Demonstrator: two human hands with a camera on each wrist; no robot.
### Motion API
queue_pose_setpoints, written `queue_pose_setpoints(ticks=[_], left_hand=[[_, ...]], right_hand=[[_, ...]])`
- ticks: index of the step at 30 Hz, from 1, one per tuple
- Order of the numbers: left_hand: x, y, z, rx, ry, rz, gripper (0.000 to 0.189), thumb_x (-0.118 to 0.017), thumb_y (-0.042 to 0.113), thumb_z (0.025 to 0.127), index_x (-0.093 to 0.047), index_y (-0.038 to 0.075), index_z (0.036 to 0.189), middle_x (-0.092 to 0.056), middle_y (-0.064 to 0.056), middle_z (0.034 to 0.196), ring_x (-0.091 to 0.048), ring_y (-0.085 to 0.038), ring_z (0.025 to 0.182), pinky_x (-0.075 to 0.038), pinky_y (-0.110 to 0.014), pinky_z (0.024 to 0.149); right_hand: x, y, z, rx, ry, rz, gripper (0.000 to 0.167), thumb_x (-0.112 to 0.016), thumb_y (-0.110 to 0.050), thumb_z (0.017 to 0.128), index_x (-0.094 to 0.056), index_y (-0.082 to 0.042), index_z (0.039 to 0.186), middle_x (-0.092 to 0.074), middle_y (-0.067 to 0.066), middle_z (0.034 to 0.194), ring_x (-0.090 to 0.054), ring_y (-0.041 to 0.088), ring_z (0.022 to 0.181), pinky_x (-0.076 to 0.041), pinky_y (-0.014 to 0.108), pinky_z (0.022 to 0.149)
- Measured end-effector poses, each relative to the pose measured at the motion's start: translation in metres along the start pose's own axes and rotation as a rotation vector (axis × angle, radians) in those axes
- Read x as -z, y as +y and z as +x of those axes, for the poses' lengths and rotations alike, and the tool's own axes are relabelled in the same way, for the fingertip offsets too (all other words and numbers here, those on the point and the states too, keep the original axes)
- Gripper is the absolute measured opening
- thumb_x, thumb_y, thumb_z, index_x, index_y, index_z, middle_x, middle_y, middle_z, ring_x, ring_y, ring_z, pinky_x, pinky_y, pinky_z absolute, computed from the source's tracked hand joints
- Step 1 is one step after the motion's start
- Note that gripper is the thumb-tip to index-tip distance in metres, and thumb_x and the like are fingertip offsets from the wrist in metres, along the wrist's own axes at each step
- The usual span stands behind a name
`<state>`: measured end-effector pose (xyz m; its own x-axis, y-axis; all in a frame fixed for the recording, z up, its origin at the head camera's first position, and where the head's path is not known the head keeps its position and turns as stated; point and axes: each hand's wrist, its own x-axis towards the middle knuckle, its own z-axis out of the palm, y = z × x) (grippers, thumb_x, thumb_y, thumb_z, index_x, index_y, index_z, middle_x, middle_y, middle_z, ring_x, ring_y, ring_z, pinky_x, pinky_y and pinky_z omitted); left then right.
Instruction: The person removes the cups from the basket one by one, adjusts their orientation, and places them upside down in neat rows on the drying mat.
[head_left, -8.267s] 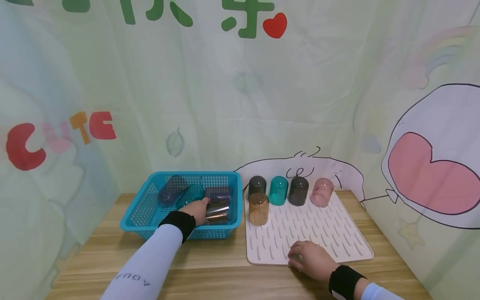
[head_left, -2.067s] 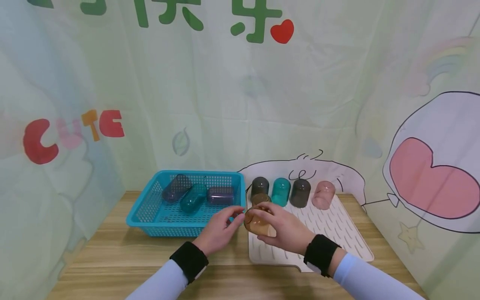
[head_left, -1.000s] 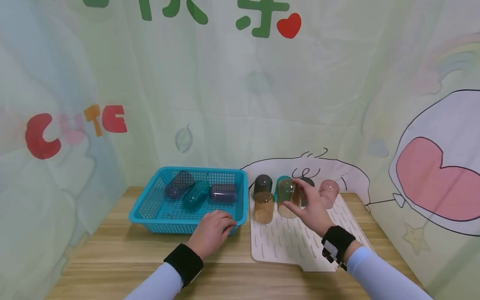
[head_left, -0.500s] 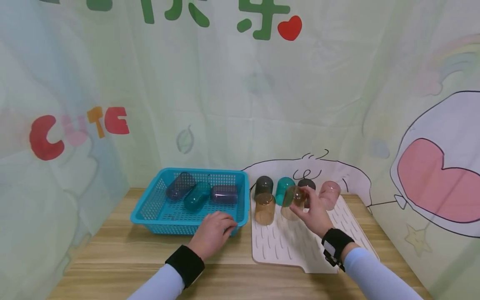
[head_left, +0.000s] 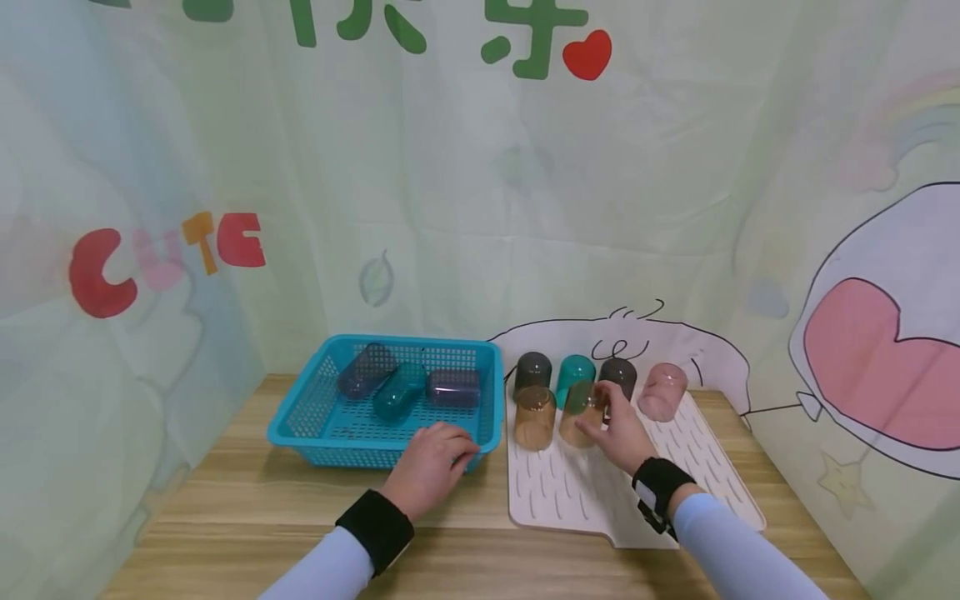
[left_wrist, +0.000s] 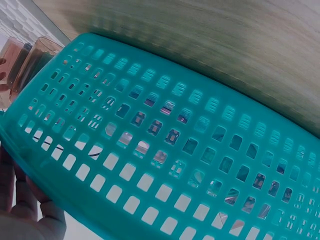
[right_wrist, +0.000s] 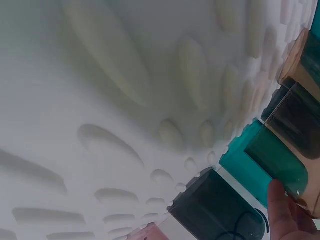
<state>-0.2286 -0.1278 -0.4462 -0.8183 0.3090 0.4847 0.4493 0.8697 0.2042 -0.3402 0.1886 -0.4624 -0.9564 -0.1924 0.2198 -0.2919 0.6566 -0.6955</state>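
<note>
My right hand (head_left: 626, 435) holds an upside-down amber glass (head_left: 579, 423) between thumb and fingers, on the white ridged mat (head_left: 555, 504). Just left of it stands another upturned amber glass (head_left: 535, 421). Behind them is a row of upturned glasses: a dark grey one (head_left: 533, 371), a teal one (head_left: 576, 371), another dark one (head_left: 622, 375) and a pink one (head_left: 663, 392). In the right wrist view a fingertip (right_wrist: 280, 207) lies against the held glass. My left hand (head_left: 429, 468), fingers loosely bent, rests at the front right rim of the blue basket (head_left: 345, 457).
In the basket lie a purple-grey glass (head_left: 367, 371), a teal glass (head_left: 400, 392) and a purple glass (head_left: 453, 389) on their sides. Wooden tabletop (head_left: 247, 517) runs along the front. A printed cloth (head_left: 420, 167) hangs behind and at both sides.
The amber glass left the basket in my left hand, passed to the right, and now sits beside the first amber one. It straightened from a slight tilt; my left hand stays at the rim.
</note>
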Motion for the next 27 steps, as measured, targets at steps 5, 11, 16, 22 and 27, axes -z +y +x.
queue_pose_setpoints(ticks=[5,11,16,22,27], left_hand=[[0.000,0.001,0.000,0.003,-0.005,0.002,0.009,-0.076,0.022,0.092,-0.081,0.022,0.100,-0.073,0.009,0.100,-0.063,-0.013,0.099,-0.053,-0.036,0.083],[0.000,0.001,0.000,0.006,-0.011,0.002,0.010,-0.076,0.022,0.092,-0.081,0.022,0.101,-0.074,0.008,0.101,-0.064,-0.014,0.100,-0.053,-0.038,0.085],[0.000,0.000,0.000,0.001,-0.001,-0.003,0.009,-0.076,0.021,0.092,-0.081,0.022,0.101,-0.074,0.008,0.101,-0.064,-0.015,0.101,-0.053,-0.039,0.086],[0.000,0.000,0.000,0.003,-0.007,-0.003,0.010,-0.076,0.020,0.093,-0.081,0.022,0.101,-0.074,0.008,0.102,-0.064,-0.015,0.101,-0.053,-0.040,0.087],[0.000,0.000,0.000,0.012,-0.016,-0.004,0.010,-0.076,0.021,0.093,-0.081,0.022,0.101,-0.074,0.008,0.102,-0.064,-0.015,0.102,-0.053,-0.039,0.088]], right_hand=[[-0.004,0.003,0.001,-0.012,-0.008,-0.005,0.074,-0.078,-0.022,0.091,-0.032,-0.007,0.147,-0.052,0.021,0.141,-0.053,0.037,0.126,-0.049,0.055,0.108],[-0.008,0.006,0.003,-0.004,-0.008,-0.030,0.073,-0.078,-0.021,0.091,-0.033,-0.007,0.146,-0.052,0.021,0.138,-0.054,0.036,0.125,-0.049,0.055,0.107],[-0.009,0.006,0.003,-0.003,-0.012,-0.047,0.073,-0.079,-0.022,0.091,-0.033,-0.006,0.145,-0.053,0.021,0.135,-0.054,0.036,0.124,-0.050,0.055,0.106],[-0.010,0.006,0.003,-0.008,-0.021,-0.053,0.073,-0.078,-0.021,0.091,-0.033,-0.005,0.146,-0.052,0.022,0.139,-0.053,0.037,0.127,-0.049,0.055,0.107],[-0.011,0.005,0.003,-0.013,-0.025,-0.054,0.074,-0.078,-0.020,0.091,-0.032,-0.005,0.147,-0.051,0.021,0.139,-0.053,0.035,0.127,-0.048,0.054,0.108]])
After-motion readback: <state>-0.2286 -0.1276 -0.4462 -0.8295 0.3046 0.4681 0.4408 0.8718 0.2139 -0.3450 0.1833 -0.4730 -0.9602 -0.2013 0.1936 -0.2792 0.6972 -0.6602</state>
